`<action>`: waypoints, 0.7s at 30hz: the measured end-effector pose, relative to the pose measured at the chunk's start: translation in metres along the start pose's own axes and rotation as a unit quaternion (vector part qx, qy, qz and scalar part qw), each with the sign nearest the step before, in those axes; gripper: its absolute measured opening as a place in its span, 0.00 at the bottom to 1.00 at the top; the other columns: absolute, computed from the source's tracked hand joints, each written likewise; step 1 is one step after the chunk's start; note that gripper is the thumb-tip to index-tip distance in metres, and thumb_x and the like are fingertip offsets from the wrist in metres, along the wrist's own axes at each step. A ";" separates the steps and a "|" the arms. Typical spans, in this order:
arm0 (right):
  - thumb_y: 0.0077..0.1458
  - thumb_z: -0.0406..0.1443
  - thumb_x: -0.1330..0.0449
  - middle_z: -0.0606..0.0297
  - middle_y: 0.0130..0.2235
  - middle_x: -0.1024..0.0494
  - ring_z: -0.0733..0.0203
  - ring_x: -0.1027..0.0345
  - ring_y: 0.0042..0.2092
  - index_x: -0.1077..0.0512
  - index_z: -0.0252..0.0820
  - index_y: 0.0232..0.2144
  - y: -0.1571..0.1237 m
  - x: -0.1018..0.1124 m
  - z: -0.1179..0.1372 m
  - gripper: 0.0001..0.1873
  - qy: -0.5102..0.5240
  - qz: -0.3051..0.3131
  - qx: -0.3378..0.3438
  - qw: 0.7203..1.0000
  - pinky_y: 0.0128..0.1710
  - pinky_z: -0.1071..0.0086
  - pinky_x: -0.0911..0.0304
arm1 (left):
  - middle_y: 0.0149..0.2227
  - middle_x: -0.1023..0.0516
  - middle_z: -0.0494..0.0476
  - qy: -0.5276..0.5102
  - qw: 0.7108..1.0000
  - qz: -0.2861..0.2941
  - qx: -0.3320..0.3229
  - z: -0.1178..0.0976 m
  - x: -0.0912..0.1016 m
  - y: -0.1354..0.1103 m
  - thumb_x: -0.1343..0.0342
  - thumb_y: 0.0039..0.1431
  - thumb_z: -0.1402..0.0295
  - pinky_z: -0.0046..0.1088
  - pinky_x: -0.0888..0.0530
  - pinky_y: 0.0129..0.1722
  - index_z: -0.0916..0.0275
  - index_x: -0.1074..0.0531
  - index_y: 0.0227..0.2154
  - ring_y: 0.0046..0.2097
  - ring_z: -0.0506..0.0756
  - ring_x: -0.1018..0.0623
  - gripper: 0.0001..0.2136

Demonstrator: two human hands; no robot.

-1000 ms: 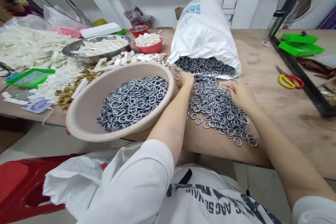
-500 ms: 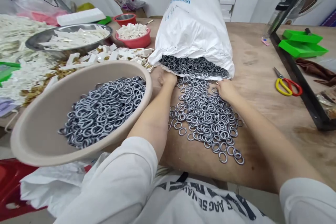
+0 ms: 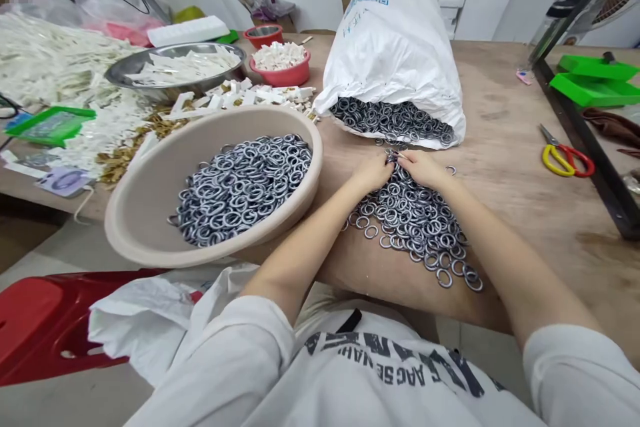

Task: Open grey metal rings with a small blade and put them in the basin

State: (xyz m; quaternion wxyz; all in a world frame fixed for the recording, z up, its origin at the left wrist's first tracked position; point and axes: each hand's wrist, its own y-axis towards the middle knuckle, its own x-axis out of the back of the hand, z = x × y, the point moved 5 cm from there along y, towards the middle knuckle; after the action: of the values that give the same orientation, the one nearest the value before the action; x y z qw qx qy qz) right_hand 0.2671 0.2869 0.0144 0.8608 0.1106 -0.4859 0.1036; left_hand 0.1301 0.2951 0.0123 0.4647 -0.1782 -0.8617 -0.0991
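Where left hand (image 3: 373,173) and right hand (image 3: 424,169) meet, metal rings (image 3: 415,220) lie (heaped).

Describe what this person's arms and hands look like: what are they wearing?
Both arms come out of wide, loose short sleeves: the white left sleeve and right sleeve. These belong to a white T-shirt with dark lettering across the front. The left hand and right hand are bare, with no gloves, and no watch or bracelet shows.

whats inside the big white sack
The white woven sack has grey metal rings at its open mouth; whatever lies deeper in is hidden by the sack.
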 end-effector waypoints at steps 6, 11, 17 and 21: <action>0.66 0.39 0.49 0.61 0.58 0.24 0.49 0.32 0.59 0.28 0.50 0.58 -0.049 -0.003 0.031 0.21 -0.020 0.004 0.092 0.996 0.59 0.55 0.41 | 0.50 0.20 0.60 0.058 0.996 -0.026 -0.067 0.020 0.027 -0.079 0.49 0.65 0.63 0.38 0.29 0.52 0.60 0.24 0.51 0.51 0.62 0.22 0.16; 0.68 0.40 0.52 0.56 0.62 0.29 0.46 0.38 0.62 0.30 0.46 0.59 -0.083 0.007 0.064 0.22 -0.112 -0.038 0.098 0.988 0.61 0.49 0.45 | 0.46 0.19 0.59 0.044 0.988 -0.085 -0.125 0.032 0.031 -0.111 0.48 0.65 0.68 0.35 0.30 0.54 0.62 0.21 0.37 0.50 0.59 0.23 0.10; 0.69 0.43 0.55 0.61 0.56 0.23 0.52 0.30 0.56 0.32 0.48 0.61 -0.125 0.005 0.104 0.23 -0.014 -0.101 0.010 0.995 0.54 0.61 0.38 | 0.56 0.25 0.63 0.057 0.987 -0.054 -0.140 0.042 0.025 -0.124 0.44 0.61 0.71 0.40 0.34 0.61 0.64 0.27 0.52 0.59 0.62 0.28 0.16; 0.68 0.44 0.54 0.61 0.49 0.19 0.52 0.26 0.50 0.30 0.50 0.59 -0.136 -0.015 0.110 0.23 0.028 -0.093 -0.053 0.994 0.47 0.63 0.36 | 0.49 0.20 0.62 0.018 0.993 -0.044 -0.104 0.049 0.031 -0.125 0.46 0.62 0.73 0.36 0.30 0.56 0.62 0.23 0.47 0.53 0.60 0.23 0.13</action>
State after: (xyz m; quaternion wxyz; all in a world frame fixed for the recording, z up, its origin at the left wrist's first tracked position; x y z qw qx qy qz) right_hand 0.2089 0.1237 0.0447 0.8846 0.1065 -0.4541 0.0001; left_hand 0.0274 0.2036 0.0105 0.4547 -0.1851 -0.8451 -0.2115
